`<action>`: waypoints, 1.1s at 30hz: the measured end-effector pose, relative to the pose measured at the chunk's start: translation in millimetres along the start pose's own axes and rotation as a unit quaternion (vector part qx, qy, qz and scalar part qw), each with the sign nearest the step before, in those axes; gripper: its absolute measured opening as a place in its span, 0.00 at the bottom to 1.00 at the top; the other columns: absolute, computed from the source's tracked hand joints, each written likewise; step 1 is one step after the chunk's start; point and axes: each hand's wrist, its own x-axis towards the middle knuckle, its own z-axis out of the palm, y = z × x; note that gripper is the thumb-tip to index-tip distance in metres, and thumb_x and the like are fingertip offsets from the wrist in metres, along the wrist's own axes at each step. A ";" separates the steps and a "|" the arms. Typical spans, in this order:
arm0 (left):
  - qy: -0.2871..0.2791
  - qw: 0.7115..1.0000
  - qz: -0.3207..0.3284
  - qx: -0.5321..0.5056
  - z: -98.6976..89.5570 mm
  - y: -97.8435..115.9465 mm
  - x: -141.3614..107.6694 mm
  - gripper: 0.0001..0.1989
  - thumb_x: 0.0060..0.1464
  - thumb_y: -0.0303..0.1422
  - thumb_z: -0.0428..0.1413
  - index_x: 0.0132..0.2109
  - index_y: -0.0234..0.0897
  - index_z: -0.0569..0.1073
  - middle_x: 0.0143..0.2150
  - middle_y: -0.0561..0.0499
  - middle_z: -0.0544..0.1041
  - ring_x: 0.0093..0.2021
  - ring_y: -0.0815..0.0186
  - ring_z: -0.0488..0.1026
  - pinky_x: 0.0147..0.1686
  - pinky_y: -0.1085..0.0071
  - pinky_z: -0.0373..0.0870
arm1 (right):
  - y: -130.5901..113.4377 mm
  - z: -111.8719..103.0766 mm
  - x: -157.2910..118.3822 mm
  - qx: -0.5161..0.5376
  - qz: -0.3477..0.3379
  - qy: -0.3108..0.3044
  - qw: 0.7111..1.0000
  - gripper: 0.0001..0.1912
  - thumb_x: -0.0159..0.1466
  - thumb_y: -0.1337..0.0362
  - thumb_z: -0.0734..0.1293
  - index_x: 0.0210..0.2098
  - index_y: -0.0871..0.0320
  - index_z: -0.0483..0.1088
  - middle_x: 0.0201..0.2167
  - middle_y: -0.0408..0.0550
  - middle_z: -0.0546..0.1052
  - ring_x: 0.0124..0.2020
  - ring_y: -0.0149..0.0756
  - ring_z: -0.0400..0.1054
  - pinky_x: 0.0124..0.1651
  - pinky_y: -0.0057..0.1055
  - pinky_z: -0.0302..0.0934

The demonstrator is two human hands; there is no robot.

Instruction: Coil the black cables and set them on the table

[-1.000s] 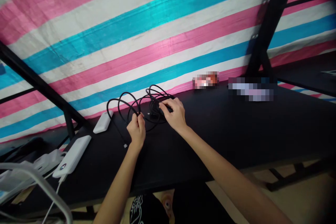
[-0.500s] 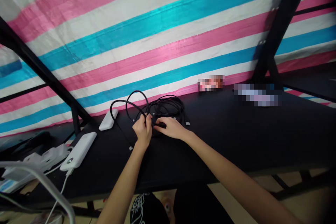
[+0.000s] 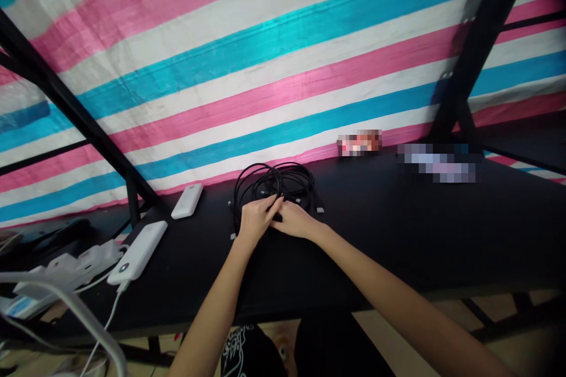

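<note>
My left hand is closed on a looped black cable, its thumb and fingertips pinching the strands. Close against it, my right hand is closed too, gripping part of the same black cable at the point where the two hands meet. Its fingertips are partly hidden behind the left hand. Behind both hands lies a coiled bundle of black cables with light plug ends, one plug resting to the right. Another plug hangs near my left wrist.
On the left of the black table lie two white power banks, the nearer one with a white cable plugged in. A power strip with white chargers is farther left. Two blurred items sit back right, before a striped sheet.
My left hand has moved right to meet my right hand. The cable loops it holds have drawn in and dropped lower, near the coiled bundle. The view has shifted slightly.
</note>
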 end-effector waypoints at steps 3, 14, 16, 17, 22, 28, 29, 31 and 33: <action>0.030 0.999 0.014 0.029 -7.5 -1.6 3.4 0.21 0.59 0.41 0.42 0.34 0.39 0.77 0.27 0.48 0.74 0.33 0.64 0.69 0.39 0.69 0.61 | -3.4 -5.4 -0.7 0.018 0.019 0.015 1.000 0.14 0.57 0.66 0.64 0.43 0.60 0.71 0.43 0.51 0.75 0.43 0.39 0.69 0.45 0.31 0.59; 0.060 0.903 -0.358 0.230 -5.5 -42.3 -0.2 0.29 0.50 0.45 0.51 0.52 0.24 0.65 0.48 0.30 0.68 0.51 0.43 0.61 0.47 0.55 0.56 | 14.4 -21.1 3.3 0.068 0.220 0.256 0.939 0.17 0.63 0.59 0.54 0.35 0.56 0.73 0.37 0.46 0.76 0.39 0.36 0.68 0.41 0.29 0.59; 0.018 0.903 -0.367 0.221 -1.9 -45.5 -1.9 0.29 0.49 0.44 0.53 0.52 0.25 0.64 0.50 0.30 0.67 0.52 0.43 0.61 0.48 0.55 0.56 | 19.5 -20.1 3.6 0.055 0.259 0.270 0.926 0.15 0.61 0.58 0.57 0.39 0.56 0.72 0.41 0.48 0.74 0.42 0.38 0.67 0.45 0.32 0.58; 0.009 0.904 -0.367 0.217 -1.0 -46.6 -2.3 0.28 0.49 0.42 0.53 0.52 0.25 0.64 0.50 0.30 0.66 0.52 0.44 0.61 0.48 0.55 0.57 | 21.5 -19.2 3.7 0.043 0.278 0.266 0.922 0.15 0.59 0.57 0.59 0.41 0.56 0.71 0.43 0.50 0.73 0.45 0.39 0.66 0.47 0.35 0.56; 0.002 0.909 -0.369 0.194 -2.8 -51.1 -2.0 0.23 0.51 0.35 0.50 0.53 0.30 0.62 0.50 0.34 0.66 0.51 0.49 0.65 0.44 0.59 0.61 | 25.0 -15.3 4.1 0.015 0.324 0.205 0.923 0.21 0.58 0.51 0.61 0.46 0.55 0.68 0.47 0.52 0.71 0.50 0.44 0.63 0.52 0.42 0.51; -0.025 0.926 -0.349 0.139 -6.0 -52.5 -2.6 0.16 0.52 0.32 0.48 0.49 0.39 0.67 0.48 0.41 0.65 0.42 0.55 0.72 0.36 0.64 0.66 | 18.6 -14.2 3.6 -0.018 0.316 0.163 0.935 0.26 0.53 0.50 0.65 0.48 0.55 0.67 0.49 0.51 0.70 0.53 0.46 0.59 0.54 0.43 0.47; -0.022 0.928 -0.346 0.134 -6.3 -52.3 -2.7 0.15 0.52 0.32 0.48 0.47 0.39 0.68 0.47 0.42 0.65 0.41 0.56 0.72 0.35 0.64 0.66 | 17.6 -13.5 3.4 -0.024 0.317 0.161 0.934 0.26 0.52 0.51 0.66 0.48 0.54 0.67 0.49 0.51 0.69 0.53 0.46 0.58 0.55 0.44 0.46; -0.012 0.931 -0.344 0.123 -6.8 -51.7 -2.8 0.14 0.50 0.31 0.49 0.46 0.40 0.68 0.46 0.43 0.66 0.40 0.56 0.73 0.35 0.64 0.67 | 16.3 -11.8 3.2 -0.046 0.324 0.175 0.929 0.28 0.51 0.52 0.67 0.49 0.54 0.66 0.53 0.53 0.65 0.56 0.48 0.54 0.55 0.44 0.45; -0.001 0.930 -0.350 0.116 -7.4 -50.5 -2.6 0.15 0.49 0.31 0.50 0.47 0.41 0.67 0.47 0.44 0.66 0.40 0.56 0.73 0.35 0.64 0.67 | 16.6 -10.1 3.1 -0.065 0.339 0.196 0.918 0.31 0.50 0.52 0.67 0.52 0.54 0.63 0.56 0.57 0.59 0.59 0.52 0.48 0.56 0.46 0.44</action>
